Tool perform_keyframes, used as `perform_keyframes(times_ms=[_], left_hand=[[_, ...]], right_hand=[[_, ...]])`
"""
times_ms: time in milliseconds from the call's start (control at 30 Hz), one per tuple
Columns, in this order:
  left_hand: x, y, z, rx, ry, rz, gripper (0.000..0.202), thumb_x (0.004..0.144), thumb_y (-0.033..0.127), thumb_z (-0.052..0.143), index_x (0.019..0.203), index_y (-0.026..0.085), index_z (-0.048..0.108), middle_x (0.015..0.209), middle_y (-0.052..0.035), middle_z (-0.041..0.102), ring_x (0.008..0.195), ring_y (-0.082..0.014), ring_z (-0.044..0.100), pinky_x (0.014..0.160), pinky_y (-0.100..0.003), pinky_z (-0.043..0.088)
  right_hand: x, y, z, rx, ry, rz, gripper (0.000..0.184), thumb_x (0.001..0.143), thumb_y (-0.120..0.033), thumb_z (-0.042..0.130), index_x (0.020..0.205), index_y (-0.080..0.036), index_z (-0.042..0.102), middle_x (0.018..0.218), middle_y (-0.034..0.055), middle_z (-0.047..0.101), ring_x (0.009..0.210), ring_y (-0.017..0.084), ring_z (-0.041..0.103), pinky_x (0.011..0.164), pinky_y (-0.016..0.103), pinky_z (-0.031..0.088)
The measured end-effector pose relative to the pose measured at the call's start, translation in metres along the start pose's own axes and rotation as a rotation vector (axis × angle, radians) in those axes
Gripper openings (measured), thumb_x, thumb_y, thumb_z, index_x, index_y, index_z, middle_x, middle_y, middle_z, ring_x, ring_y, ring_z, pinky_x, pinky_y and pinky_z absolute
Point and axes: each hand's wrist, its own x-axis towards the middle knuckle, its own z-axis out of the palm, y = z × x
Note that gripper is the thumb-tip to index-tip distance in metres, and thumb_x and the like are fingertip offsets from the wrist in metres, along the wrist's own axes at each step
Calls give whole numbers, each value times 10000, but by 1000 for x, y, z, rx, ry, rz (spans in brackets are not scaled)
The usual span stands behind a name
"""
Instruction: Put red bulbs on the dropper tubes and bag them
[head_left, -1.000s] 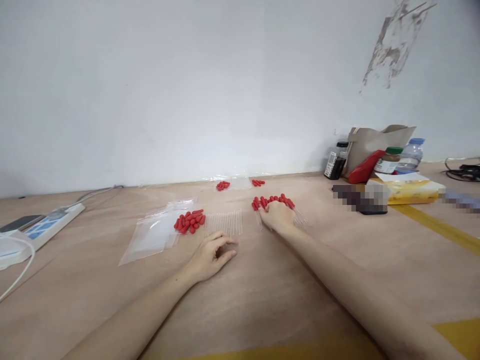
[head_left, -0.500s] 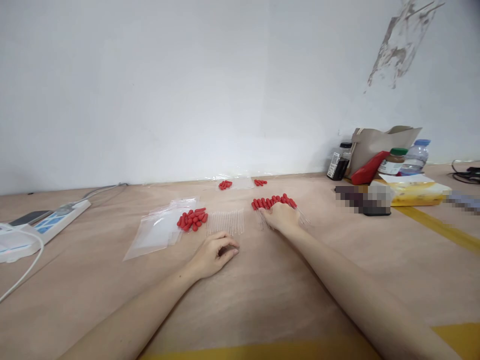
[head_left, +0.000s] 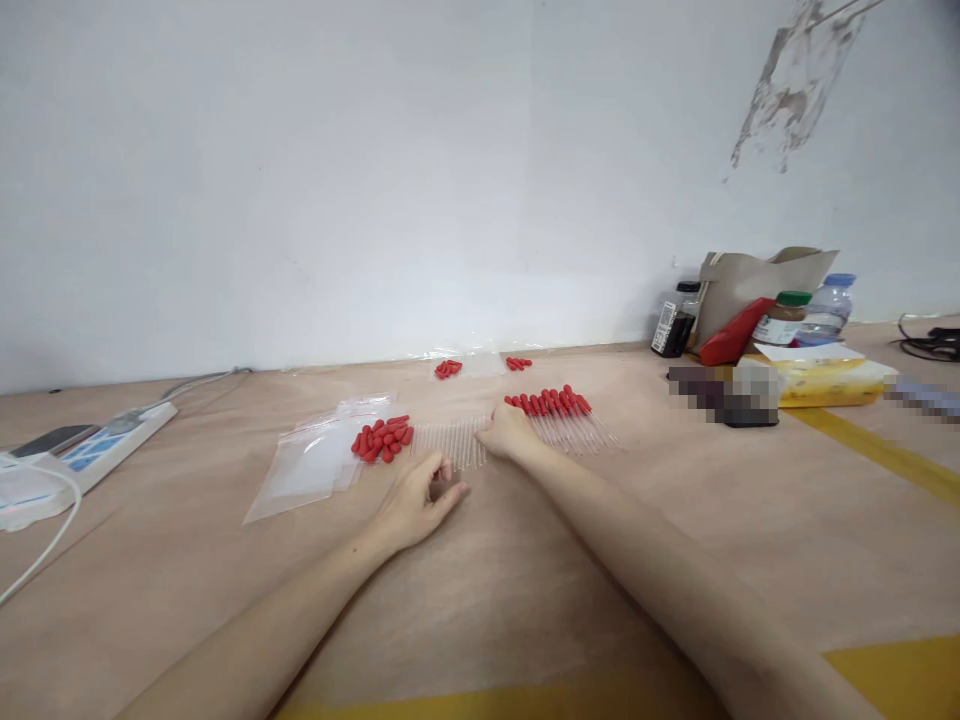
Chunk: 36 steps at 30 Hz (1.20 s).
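My right hand point(head_left: 507, 434) rests on the table with its fingers curled, at the right end of a row of bare glass tubes point(head_left: 450, 441) and just left of a row of droppers with red bulbs point(head_left: 559, 414). Whether it grips a tube is hidden. My left hand point(head_left: 415, 500) lies on the table below the glass tubes, fingers loosely curled and apart, holding nothing. A heap of loose red rubber bulbs point(head_left: 382, 438) sits left of the tubes, partly on clear zip bags point(head_left: 311, 462).
Two small clusters of red bulbs point(head_left: 448, 368) lie on plastic near the wall. A power strip point(head_left: 82, 452) and white cable are at far left. Bottles, a jar point(head_left: 780, 318), a paper bag point(head_left: 750, 285) and a yellow pack stand at right.
My right hand left the red-bulb droppers and slid left to the end of the bare glass tubes. My left hand shifted slightly and its fingers opened a little.
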Motion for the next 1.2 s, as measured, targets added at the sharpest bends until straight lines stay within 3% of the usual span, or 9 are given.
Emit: perform_keyframes(times_ms=[200, 300, 400, 633, 767, 867, 1033, 1100, 1200], left_hand=[[20, -46, -35, 321, 249, -259, 144, 758, 325, 535, 705, 191, 530, 731, -22, 534, 741, -194, 501, 664, -298, 378], [23, -63, -45, 480, 239, -333, 215, 742, 404, 545, 805, 211, 618, 810, -50, 545, 849, -244, 494, 730, -347, 370], [22, -69, -43, 526, 203, -335, 262, 753, 432, 525, 868, 229, 643, 876, -55, 551, 887, -252, 484, 757, -361, 361], [25, -71, -33, 495, 184, -322, 217, 757, 402, 534, 782, 226, 659, 864, -43, 560, 872, -235, 486, 755, -353, 370], [26, -59, -36, 356, 320, -275, 197, 765, 360, 534, 753, 191, 634, 797, -41, 557, 843, -215, 508, 767, -340, 394], [24, -35, -31, 120, 360, -188, 160, 799, 296, 495, 838, 169, 584, 841, -37, 568, 764, -168, 539, 705, -295, 433], [7, 10, -5, -98, 56, 54, 114, 805, 218, 482, 870, 175, 566, 819, -21, 587, 734, -138, 541, 661, -253, 434], [-1, 18, 4, -120, -38, 50, 110, 797, 176, 472, 852, 170, 566, 780, -15, 587, 659, -122, 525, 616, -242, 426], [-6, 20, 10, -144, -84, -12, 120, 765, 136, 484, 852, 165, 562, 737, -3, 586, 612, -111, 509, 585, -234, 419]], right_hand=[[14, -5, 8, 26, -55, 53, 282, 676, -135, 560, 943, -80, 632, 920, 182, 646, 793, 242, 630, 575, 263, 464], [16, -7, 9, 50, -76, 79, 291, 663, -121, 566, 943, -73, 629, 901, 185, 646, 749, 237, 638, 545, 259, 464], [15, -8, 8, 74, -68, 80, 307, 649, -123, 578, 949, -73, 624, 902, 187, 643, 750, 239, 636, 546, 260, 461], [-5, 7, -15, 125, 35, -29, 203, 677, -171, 525, 841, -130, 638, 865, 105, 650, 809, 202, 599, 612, 232, 422], [-25, 34, -31, 177, 126, -178, 183, 715, -178, 476, 808, -158, 632, 773, 42, 645, 734, 153, 577, 618, 215, 391], [-40, 57, -34, 225, 228, -282, 201, 742, -175, 450, 840, -170, 625, 748, 33, 638, 685, 144, 561, 616, 228, 384], [-58, 81, -23, 264, 344, -459, 190, 798, -185, 408, 847, -162, 590, 810, 59, 608, 754, 160, 546, 682, 264, 401], [-63, 85, -17, 264, 347, -515, 195, 824, -207, 391, 850, -165, 579, 790, 59, 592, 743, 162, 538, 676, 272, 406], [-68, 85, -11, 233, 321, -578, 198, 842, -210, 383, 853, -168, 575, 778, 55, 572, 714, 154, 529, 659, 269, 407]])
